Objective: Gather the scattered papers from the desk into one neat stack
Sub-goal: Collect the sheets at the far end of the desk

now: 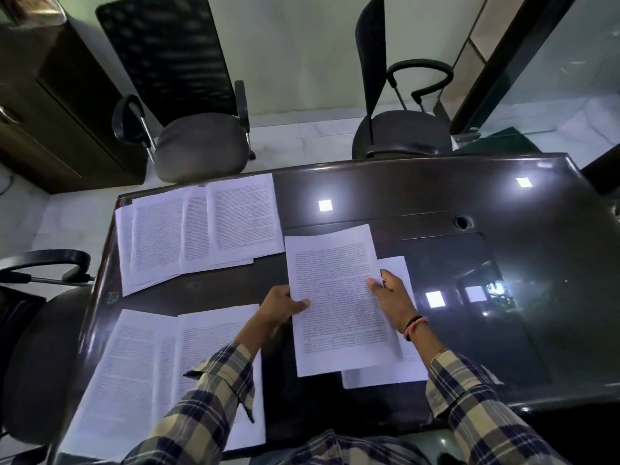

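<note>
Two hands [285, 305] [391, 297] gripping one sheet [339, 303], three chairs [188, 95]

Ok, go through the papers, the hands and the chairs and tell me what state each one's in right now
Held sheet: gripped at both side edges, printed side up.
Left hand: closed on the sheet's left edge.
Right hand: closed on its right edge.
Sheet underneath: flat on the desk, partly covered.
Far-left papers: spread out, overlapping, ungathered.
Near-left papers: spread out, overlapping, partly under the left sleeve.
Chairs: unoccupied.
</note>
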Demonstrator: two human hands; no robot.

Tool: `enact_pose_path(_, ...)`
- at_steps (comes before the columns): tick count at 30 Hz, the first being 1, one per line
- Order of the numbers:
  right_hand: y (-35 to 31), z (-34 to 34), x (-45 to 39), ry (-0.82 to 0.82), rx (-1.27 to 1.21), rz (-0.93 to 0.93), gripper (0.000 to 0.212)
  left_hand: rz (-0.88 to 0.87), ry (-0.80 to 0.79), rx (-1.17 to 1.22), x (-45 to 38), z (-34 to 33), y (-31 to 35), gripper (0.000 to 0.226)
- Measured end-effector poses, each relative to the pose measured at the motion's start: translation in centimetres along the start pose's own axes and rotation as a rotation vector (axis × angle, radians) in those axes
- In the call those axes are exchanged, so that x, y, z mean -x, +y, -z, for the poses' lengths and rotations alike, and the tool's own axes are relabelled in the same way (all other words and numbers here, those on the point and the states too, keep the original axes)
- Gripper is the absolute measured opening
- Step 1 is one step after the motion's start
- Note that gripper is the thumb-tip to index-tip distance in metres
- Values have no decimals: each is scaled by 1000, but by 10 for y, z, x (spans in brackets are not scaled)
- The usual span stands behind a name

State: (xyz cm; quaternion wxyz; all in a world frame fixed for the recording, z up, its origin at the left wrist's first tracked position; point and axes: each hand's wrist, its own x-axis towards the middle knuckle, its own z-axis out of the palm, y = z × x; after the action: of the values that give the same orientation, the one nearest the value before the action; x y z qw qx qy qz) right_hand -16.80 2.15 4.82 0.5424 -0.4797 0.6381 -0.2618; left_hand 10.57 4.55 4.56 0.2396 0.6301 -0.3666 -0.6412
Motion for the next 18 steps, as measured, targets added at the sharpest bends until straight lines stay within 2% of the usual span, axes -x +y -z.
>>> enact_pose_path(4,30,40,-11,-47,-2,-76,14,72,104,-41,-17,-49,-5,18)
enact_pose_path(8,47,66,-17,-98,103,-143,25,200,137,-77,-31,-85,-16,14)
enact_pose_path(15,74,83,-31,-81,310,-250,22,304,213,-261,-43,-115,-21,10)
enact_pose_path(18,77,82,-32,-95,407,-249,16,315,239,-313,-44,-117,-23,17)
